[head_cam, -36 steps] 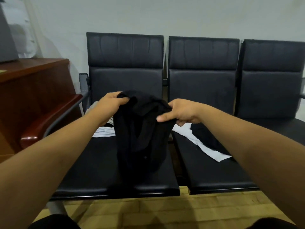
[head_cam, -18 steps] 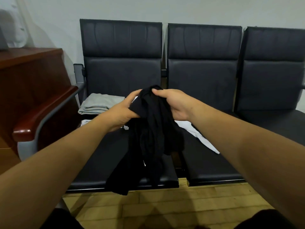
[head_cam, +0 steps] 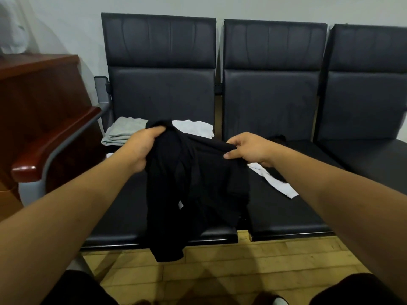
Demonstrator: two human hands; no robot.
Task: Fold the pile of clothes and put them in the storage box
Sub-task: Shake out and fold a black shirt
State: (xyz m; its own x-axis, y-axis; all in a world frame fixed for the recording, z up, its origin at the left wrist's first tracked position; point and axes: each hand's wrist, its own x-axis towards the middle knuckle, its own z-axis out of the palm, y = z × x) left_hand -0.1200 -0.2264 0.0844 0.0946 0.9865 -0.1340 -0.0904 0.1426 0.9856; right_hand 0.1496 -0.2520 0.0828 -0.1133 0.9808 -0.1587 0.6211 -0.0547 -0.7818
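Black padded seats (head_cam: 163,95) line a pale wall as a person holds a black garment (head_cam: 193,183) up between both hands. The left hand (head_cam: 143,146) grips a bunched upper corner, fingers curled round the fabric. The right hand (head_cam: 246,148) pinches the opposite edge between thumb and fingers. The cloth hangs crumpled below the hands, its lowest flap dangling past the seat's front edge over the wood-patterned floor (head_cam: 242,260). Just beyond the left hand lies a folded grey garment (head_cam: 123,133), with a white garment (head_cam: 193,127) farther back between the hands. Beneath the right hand a white cloth (head_cam: 275,181) lies on the neighbouring seat. A small dark item (head_cam: 276,138), too dim to identify, sits just beyond that hand. A red-brown wooden armrest (head_cam: 50,150) stands outside the left forearm.
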